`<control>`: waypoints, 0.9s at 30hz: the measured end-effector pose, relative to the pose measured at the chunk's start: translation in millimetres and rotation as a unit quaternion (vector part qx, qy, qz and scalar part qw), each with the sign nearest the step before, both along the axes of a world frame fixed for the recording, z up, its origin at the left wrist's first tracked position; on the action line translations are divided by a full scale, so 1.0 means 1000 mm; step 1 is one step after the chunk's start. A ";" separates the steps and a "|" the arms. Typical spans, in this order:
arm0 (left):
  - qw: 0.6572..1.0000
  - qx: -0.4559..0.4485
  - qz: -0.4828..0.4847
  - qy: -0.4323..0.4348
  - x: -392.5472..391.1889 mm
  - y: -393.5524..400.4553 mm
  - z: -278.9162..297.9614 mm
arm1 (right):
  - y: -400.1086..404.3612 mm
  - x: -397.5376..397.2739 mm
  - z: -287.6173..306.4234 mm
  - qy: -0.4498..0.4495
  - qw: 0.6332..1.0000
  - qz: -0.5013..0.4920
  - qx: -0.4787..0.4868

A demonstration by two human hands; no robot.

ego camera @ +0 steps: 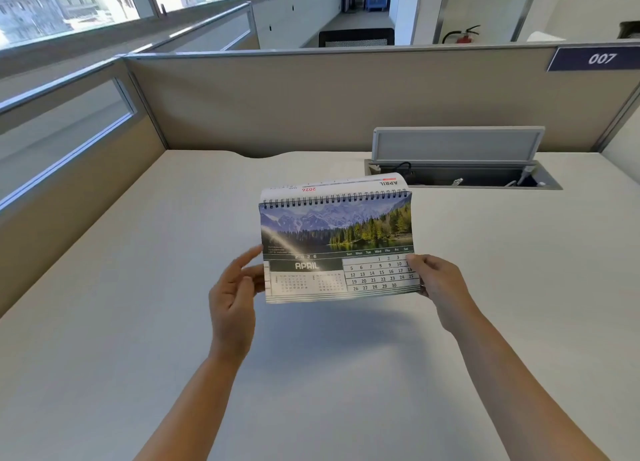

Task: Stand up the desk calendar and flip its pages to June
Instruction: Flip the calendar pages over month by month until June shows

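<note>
The desk calendar is held up in the air above the pale table, near its middle, with its shadow falling on the surface below. It faces the person, tilted slightly, its black spiral binding along the top edge. The page showing reads APRIL 2026, under a photograph of mountains, forest and a lake, with the date grid at the lower right. A flipped page curls over behind the binding, its printing upside down.

The right hand has a closed grip on the calendar's lower right corner, thumb pressed on the front over the date grid and fingers behind. The left hand is at the lower left edge with its grip loose and open: the fingers are spread and slightly blurred, touching or just beside the edge; which cannot be told.

Behind the calendar, at the table's far side, a cable tray is set into the surface with its lid raised. A partition wall carries a plate marked 007.
</note>
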State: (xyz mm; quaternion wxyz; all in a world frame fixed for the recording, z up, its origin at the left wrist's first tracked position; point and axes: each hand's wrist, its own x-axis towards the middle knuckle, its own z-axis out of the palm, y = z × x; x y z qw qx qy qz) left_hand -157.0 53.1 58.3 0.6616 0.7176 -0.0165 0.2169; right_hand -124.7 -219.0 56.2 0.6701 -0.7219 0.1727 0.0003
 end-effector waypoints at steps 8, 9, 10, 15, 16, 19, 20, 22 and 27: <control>0.933 0.331 0.076 -0.117 0.014 0.021 0.004 | -0.003 -0.002 0.018 0.006 0.994 -0.005 0.112; 0.927 0.345 0.087 -0.119 0.017 0.023 0.006 | -0.003 -0.003 0.021 -0.003 0.991 -0.003 0.132; 0.922 0.357 0.097 -0.118 0.021 0.024 0.008 | -0.004 -0.003 0.026 -0.013 0.988 0.001 0.154; 0.910 0.386 0.085 -0.123 0.044 0.026 0.026 | -0.005 -0.001 0.048 -0.079 0.963 0.027 0.255; 0.915 0.377 0.069 -0.127 0.049 0.025 0.032 | -0.005 0.000 0.052 -0.094 0.956 0.036 0.275; 0.941 0.313 0.041 -0.122 0.066 0.023 0.050 | -0.009 0.003 0.059 -0.125 0.940 0.054 0.312; 0.955 0.273 0.036 -0.107 0.072 0.022 0.056 | -0.010 0.003 0.059 -0.126 0.944 0.055 0.301; 0.985 0.163 0.006 -0.047 0.080 0.016 0.066 | -0.011 0.004 0.053 -0.108 0.962 0.032 0.250; 0.999 0.049 0.015 0.000 0.097 0.004 0.072 | -0.004 0.007 0.018 -0.008 0.995 -0.046 0.090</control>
